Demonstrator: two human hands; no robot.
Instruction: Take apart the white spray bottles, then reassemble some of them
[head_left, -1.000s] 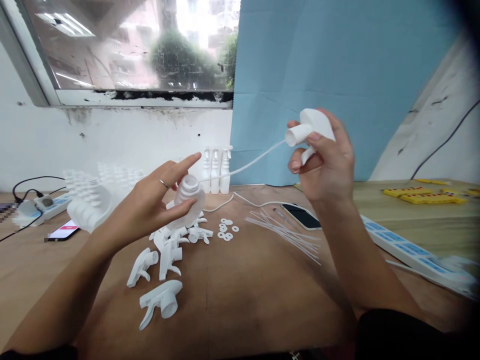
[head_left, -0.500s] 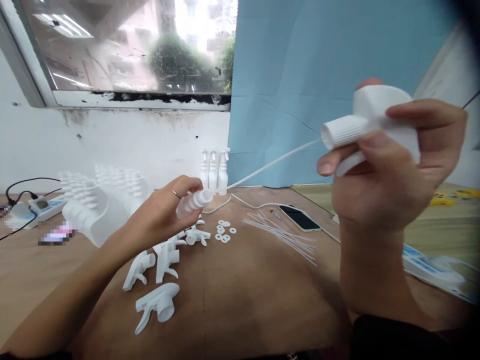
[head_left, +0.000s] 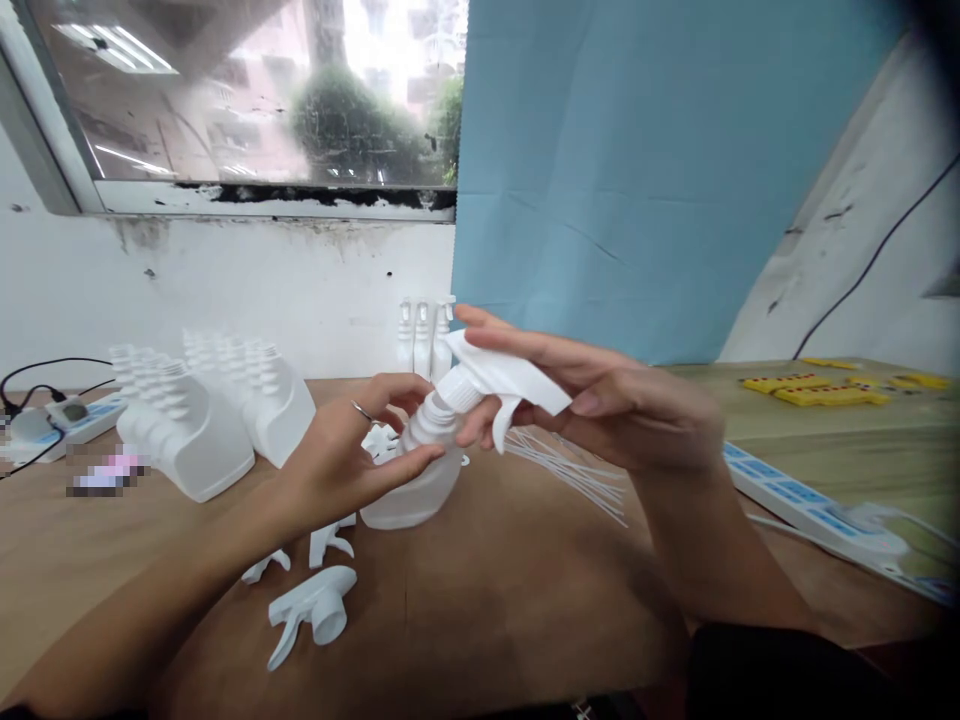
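My left hand [head_left: 349, 435], a ring on one finger, is closed around the neck of a translucent white spray bottle [head_left: 412, 495], which tilts to the right. In my right hand [head_left: 637, 410] is a white trigger sprayer head [head_left: 506, 370], its ribbed collar at the bottle's mouth. Whether the collar is threaded on, I cannot tell. The sprayer's thin tube is out of sight. Below my left forearm a loose trigger sprayer head [head_left: 328, 608] lies on the table, with several more partly hidden by my arm and hand.
White bottles [head_left: 202, 440] stand in rows at the left. Assembled spray bottles [head_left: 421, 340] stand by the wall. Thin plastic tubes [head_left: 574, 475] lie beyond my right hand. A power strip [head_left: 810, 505] is at the right, with yellow pieces [head_left: 817, 392] behind it.
My right hand has brought the sprayer head down and left to the bottle's mouth. The tube, visible between them before, no longer shows. The bottle is now more upright.
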